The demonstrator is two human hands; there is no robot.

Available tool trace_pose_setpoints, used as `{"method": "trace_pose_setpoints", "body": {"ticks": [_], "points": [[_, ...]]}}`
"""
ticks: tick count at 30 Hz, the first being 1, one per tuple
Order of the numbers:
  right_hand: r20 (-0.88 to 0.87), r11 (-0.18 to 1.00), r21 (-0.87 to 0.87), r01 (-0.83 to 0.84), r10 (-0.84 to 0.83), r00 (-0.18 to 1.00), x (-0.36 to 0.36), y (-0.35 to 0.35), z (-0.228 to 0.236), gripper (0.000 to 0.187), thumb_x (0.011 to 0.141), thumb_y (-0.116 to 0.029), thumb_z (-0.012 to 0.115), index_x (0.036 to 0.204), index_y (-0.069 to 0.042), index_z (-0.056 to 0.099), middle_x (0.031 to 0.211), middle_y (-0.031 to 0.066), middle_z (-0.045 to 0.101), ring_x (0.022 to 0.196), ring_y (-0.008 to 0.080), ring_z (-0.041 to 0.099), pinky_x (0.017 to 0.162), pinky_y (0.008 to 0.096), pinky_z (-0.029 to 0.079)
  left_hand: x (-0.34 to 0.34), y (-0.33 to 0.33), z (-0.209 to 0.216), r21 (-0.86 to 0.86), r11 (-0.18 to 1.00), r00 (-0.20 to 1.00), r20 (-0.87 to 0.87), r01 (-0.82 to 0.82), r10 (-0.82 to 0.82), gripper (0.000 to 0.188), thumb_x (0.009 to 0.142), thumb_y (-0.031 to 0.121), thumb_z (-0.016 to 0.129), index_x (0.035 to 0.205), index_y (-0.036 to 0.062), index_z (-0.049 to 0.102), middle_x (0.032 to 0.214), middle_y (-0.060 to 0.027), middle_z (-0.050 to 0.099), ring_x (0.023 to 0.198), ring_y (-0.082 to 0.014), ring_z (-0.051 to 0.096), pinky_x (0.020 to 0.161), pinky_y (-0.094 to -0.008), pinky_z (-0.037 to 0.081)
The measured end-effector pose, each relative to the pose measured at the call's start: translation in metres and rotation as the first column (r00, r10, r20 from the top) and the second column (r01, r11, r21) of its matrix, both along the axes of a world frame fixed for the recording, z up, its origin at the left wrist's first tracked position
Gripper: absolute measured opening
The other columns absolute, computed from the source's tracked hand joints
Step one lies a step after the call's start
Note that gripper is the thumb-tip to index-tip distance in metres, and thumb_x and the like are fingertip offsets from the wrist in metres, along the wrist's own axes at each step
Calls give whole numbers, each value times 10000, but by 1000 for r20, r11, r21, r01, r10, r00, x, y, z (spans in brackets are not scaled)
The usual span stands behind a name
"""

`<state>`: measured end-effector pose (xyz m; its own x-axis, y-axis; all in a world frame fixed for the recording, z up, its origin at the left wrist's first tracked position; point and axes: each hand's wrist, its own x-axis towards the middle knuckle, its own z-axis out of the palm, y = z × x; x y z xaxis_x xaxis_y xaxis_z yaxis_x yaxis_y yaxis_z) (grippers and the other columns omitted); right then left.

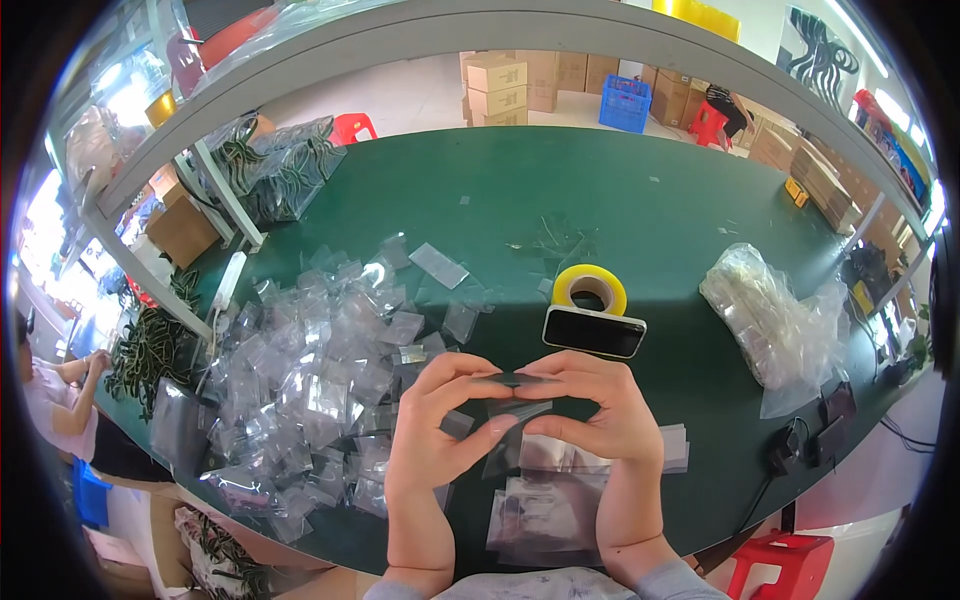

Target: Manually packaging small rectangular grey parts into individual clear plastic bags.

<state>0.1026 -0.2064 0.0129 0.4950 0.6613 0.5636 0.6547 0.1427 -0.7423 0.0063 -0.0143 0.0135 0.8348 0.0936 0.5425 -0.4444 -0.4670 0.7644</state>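
My left hand and my right hand meet at the near middle of the table. Their fingertips pinch a thin, clear plastic bag from both sides; it looks dark against the green top. Beneath and beside my right hand lie flat stacks of similar bags, partly hidden by that arm. To the left of my left hand spreads a heap of loose clear plastic bags. Just beyond my fingers, a phone leans in front of a yellow roll of tape.
A large clear bag of packets lies at right, near black adapters with cords. Shelf posts rise at left beside plastic-wrapped bundles. A co-worker handles dark green strands at far left. A red stool stands below right.
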Motion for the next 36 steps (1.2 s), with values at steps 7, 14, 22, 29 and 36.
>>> {"method": "trace_pose_setpoints", "body": {"ticks": [7, 14, 22, 29, 36], "points": [[45, 1000, 12, 17, -17, 999, 2, 1, -1, 328, 723, -70, 811, 1030, -27, 706, 1047, 114, 689, 946, 264, 682, 841, 328, 544, -1, 2, 3, -24, 998, 997, -54, 51, -52, 316, 695, 64, 780, 1006, 70, 722, 1081, -94, 667, 966, -276, 646, 858, -347, 499], [20, 997, -51, 56, -55, 998, 1, 3, -4, 324, 704, -34, 815, 1015, -25, 723, 1036, 107, 705, 921, 247, 689, 816, 317, 532, 4, -2, -3, 143, 986, 996, -3, -89, 91, 277, 651, 33, 809, 917, 52, 735, 983, -86, 695, 908, -253, 659, 805, -335, 517], [-18, 999, -37, 14, -15, 1000, -3, 9, -1, 259, 715, -13, 804, 965, -26, 734, 921, 91, 722, 824, 220, 704, 741, 289, 543, 5, -9, -5, -60, 996, 997, -24, -71, 70, 120, 740, 9, 756, 821, 31, 670, 887, -65, 665, 824, -230, 636, 757, -314, 489], [63, 984, 109, 144, -151, 986, -2, 11, -6, 297, 694, 9, 814, 979, -20, 736, 888, 95, 728, 824, 196, 710, 722, 277, 553, 12, -14, -7, -128, 992, 999, -25, 23, -26, 177, 758, -38, 729, 920, 5, 669, 906, -96, 660, 836, -218, 649, 752, -302, 500], [66, 974, 109, 199, -207, 976, 0, 8, -10, 263, 739, -19, 799, 990, -14, 723, 909, 94, 716, 783, 217, 691, 685, 282, 546, 15, -18, -8, -105, 993, 998, 40, -48, 52, 244, 721, -51, 734, 956, 3, 693, 931, -102, 681, 856, -217, 668, 787, -309, 520]]}}
